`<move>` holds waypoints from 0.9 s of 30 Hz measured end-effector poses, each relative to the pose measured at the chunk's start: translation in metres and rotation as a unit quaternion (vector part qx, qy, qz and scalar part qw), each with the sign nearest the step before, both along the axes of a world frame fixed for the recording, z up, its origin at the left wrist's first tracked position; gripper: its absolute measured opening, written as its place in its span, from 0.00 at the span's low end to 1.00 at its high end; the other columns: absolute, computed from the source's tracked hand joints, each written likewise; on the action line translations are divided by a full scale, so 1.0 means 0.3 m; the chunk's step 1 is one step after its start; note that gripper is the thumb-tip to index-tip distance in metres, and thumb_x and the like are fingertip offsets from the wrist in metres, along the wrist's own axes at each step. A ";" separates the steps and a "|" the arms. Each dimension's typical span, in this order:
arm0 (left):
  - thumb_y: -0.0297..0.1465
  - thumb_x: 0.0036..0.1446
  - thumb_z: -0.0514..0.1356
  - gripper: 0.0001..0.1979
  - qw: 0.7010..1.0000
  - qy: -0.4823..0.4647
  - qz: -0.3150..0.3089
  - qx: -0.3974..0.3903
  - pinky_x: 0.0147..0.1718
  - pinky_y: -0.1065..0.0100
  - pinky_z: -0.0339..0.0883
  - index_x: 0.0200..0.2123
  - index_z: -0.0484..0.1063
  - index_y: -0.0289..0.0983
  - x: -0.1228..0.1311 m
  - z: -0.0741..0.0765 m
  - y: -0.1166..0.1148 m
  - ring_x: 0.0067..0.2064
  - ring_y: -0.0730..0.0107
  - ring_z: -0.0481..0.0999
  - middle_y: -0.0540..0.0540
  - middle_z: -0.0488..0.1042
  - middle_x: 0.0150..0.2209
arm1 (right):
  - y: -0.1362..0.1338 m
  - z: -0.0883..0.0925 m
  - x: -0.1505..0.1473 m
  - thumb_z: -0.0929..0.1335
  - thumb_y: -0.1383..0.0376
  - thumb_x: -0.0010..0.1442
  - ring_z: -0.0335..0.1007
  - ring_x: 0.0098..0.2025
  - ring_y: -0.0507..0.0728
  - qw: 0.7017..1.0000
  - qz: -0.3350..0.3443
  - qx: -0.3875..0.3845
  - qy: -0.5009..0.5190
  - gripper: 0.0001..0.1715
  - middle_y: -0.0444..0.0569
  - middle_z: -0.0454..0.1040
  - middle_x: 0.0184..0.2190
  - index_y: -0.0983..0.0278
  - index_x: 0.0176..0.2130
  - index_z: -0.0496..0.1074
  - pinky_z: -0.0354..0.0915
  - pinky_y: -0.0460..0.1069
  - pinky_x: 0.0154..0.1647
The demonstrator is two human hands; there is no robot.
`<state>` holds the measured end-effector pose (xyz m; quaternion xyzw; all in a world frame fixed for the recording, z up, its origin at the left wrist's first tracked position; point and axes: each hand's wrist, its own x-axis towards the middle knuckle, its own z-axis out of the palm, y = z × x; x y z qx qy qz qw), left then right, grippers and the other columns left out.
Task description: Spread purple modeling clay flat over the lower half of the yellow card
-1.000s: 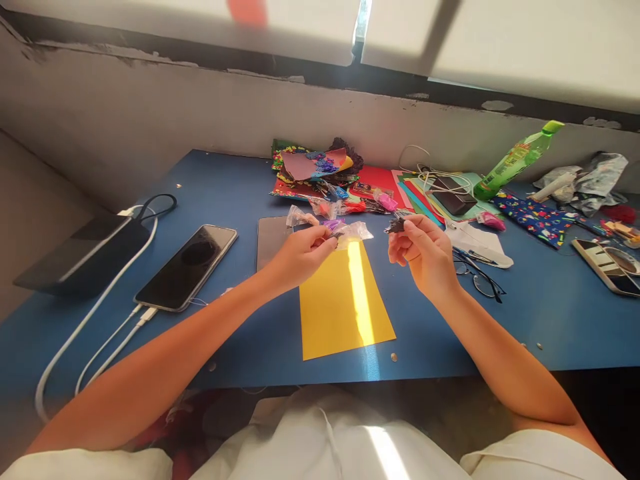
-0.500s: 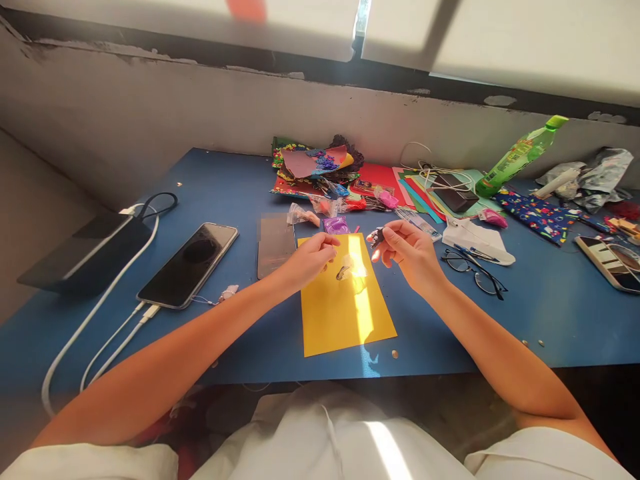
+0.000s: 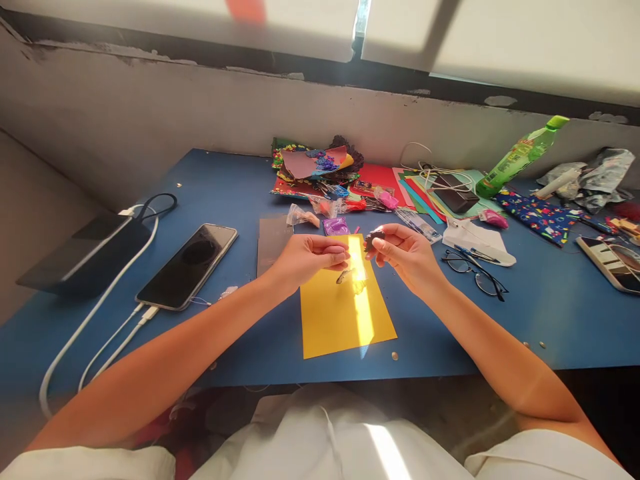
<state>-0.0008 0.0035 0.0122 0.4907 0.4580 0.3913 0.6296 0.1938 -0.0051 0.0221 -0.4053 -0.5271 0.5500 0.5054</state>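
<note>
My right hand (image 3: pixel 407 257) pinches a small, dark, ragged-edged lump (image 3: pixel 374 241) between thumb and fingers, above the right edge of a yellow sheet (image 3: pixel 330 320). Facing it, my left hand (image 3: pixel 317 259) is closed, thumb against fingers, over the sheet's upper left; whatever it holds, if anything, is too small to make out. A gap separates the two hands. On the sheet between them lies a small dark-and-clear piece (image 3: pixel 343 276), partly lit by a bright strip of sun. Behind the hands sits a purple packet (image 3: pixel 335 226).
A phone (image 3: pixel 189 267) with white cables lies left, near a dark laptop-like device (image 3: pixel 85 250). Eyeglasses (image 3: pixel 473 270) rest to the right. Craft packets (image 3: pixel 315 167), coloured papers, a leaning green bottle (image 3: pixel 523 157) and a patterned pouch (image 3: pixel 533 212) line the back. Another phone (image 3: pixel 610 263) lies far right.
My left hand has moved slightly right and down, its fingers pressing together. The dark lump, still in my right hand, has shifted a little left and turned.
</note>
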 end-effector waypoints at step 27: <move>0.36 0.53 0.59 0.11 0.995 0.044 -0.045 0.077 0.28 0.72 0.69 0.26 0.74 0.35 -0.005 0.028 -0.011 0.26 0.74 0.72 0.47 0.75 0.26 | 0.009 -0.021 0.010 0.77 0.49 0.46 0.68 0.24 0.50 0.999 -0.005 0.005 -0.051 0.25 0.44 0.73 0.23 0.64 0.38 0.79 0.64 0.48 0.25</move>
